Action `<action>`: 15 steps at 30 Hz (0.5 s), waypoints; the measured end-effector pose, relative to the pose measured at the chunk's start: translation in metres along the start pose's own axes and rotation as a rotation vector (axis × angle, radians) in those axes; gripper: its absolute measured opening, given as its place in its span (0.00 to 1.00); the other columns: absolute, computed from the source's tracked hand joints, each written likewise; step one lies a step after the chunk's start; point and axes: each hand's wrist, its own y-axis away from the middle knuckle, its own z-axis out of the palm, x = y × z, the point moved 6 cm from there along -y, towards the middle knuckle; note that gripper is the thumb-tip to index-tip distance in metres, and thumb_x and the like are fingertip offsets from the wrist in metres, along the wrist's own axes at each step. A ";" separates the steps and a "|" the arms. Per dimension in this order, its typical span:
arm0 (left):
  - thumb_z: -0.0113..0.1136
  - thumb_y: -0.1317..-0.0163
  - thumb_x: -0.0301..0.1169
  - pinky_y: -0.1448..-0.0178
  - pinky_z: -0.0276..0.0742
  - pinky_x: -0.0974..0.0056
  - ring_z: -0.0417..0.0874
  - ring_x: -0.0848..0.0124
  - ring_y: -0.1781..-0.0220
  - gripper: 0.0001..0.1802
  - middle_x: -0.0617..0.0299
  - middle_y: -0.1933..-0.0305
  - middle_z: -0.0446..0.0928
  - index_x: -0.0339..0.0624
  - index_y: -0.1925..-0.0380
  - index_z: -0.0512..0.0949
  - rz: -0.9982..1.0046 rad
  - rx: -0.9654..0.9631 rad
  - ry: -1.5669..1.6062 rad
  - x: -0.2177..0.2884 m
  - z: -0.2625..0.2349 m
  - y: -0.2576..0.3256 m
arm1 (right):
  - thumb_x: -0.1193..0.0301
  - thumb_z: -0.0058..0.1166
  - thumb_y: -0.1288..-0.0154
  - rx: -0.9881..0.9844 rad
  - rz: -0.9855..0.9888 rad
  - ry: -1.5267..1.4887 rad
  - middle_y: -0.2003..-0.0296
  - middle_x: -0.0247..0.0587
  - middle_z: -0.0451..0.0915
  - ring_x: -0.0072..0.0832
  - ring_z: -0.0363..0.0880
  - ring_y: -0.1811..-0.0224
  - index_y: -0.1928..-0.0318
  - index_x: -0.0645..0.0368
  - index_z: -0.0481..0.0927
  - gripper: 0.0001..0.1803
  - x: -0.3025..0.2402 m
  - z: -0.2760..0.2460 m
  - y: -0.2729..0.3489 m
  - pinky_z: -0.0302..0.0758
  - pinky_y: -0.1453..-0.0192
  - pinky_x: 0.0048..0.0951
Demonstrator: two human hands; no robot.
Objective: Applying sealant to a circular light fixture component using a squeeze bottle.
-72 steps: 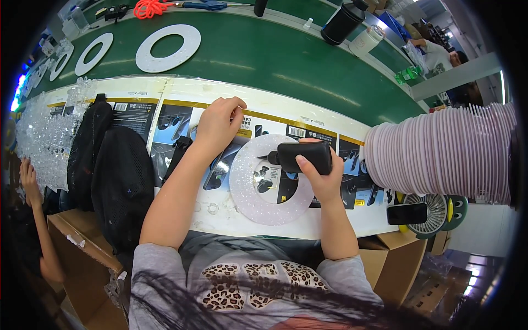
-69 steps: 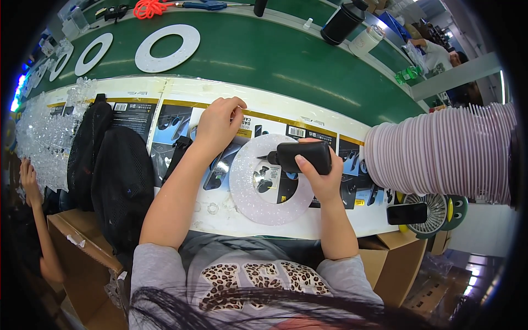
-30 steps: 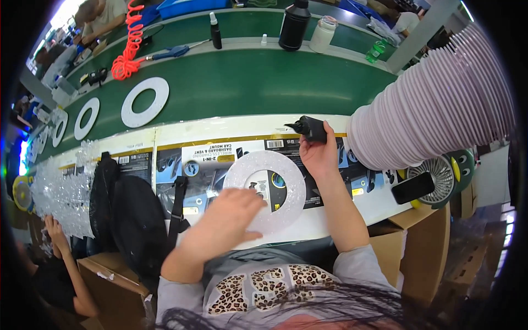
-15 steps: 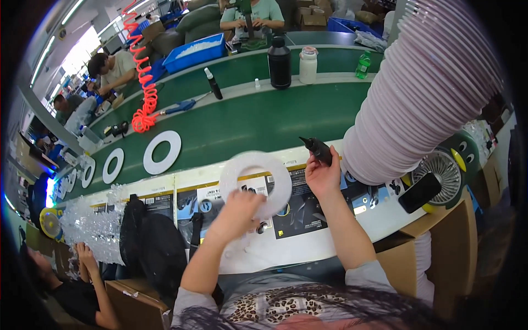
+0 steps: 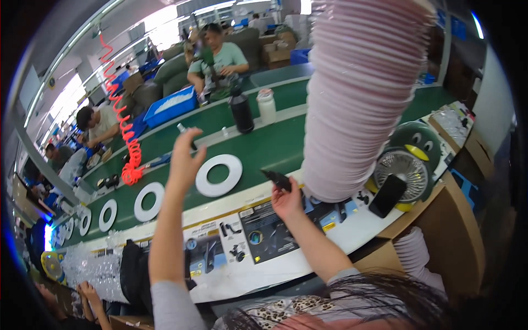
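Note:
My right hand (image 5: pixel 287 201) grips a small black squeeze bottle (image 5: pixel 279 180) with a pointed nozzle, held at a tilt beside a tall stack of white rings (image 5: pixel 360 104). Over the green conveyor belt (image 5: pixel 264 143), my left hand (image 5: pixel 188 157) is raised, its fingers apart and nothing seen in them. Just past its fingertips stands a slim dark bottle with a white cap (image 5: pixel 181 128), partly hidden by the hand; whether they touch, I cannot tell. A flat white ring (image 5: pixel 233 182) lies on the belt to the right of that hand.
More white rings (image 5: pixel 156 193) lie along the belt to the left. A black bottle (image 5: pixel 241 114) and a white jar (image 5: pixel 267 107) stand farther back. At right a phone (image 5: pixel 388 196) leans on a round fan (image 5: pixel 417 170). A red coiled hose (image 5: pixel 131 170) hangs at left. Co-workers sit beyond.
My left hand has left the white ring, now on the belt, and reached up and left. My right hand keeps the squeeze bottle. The whole view has turned.

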 end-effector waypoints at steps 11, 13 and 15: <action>0.62 0.45 0.58 0.30 0.61 0.56 0.63 0.60 0.30 0.45 0.50 0.42 0.75 0.53 0.32 0.59 0.519 -0.190 0.544 0.300 -0.085 -0.224 | 0.51 0.61 0.42 -0.056 0.061 0.029 0.70 0.38 0.79 0.29 0.81 0.67 0.62 0.58 0.76 0.22 0.017 0.003 0.008 0.80 0.68 0.21; 0.61 0.43 0.58 0.35 0.68 0.59 0.75 0.59 0.41 0.49 0.46 0.42 0.74 0.33 0.33 0.57 0.908 -0.180 0.030 0.360 -0.083 -0.224 | 0.51 0.60 0.42 -0.065 0.073 0.045 0.70 0.38 0.79 0.29 0.81 0.67 0.62 0.58 0.76 0.22 0.018 0.004 0.007 0.79 0.68 0.21; 0.61 0.45 0.59 0.36 0.69 0.59 0.75 0.59 0.41 0.50 0.46 0.43 0.75 0.35 0.33 0.57 0.749 -0.310 0.143 0.387 -0.061 -0.223 | 0.51 0.60 0.42 -0.036 0.055 0.036 0.70 0.38 0.78 0.28 0.81 0.66 0.62 0.58 0.75 0.22 0.013 0.001 0.007 0.79 0.67 0.21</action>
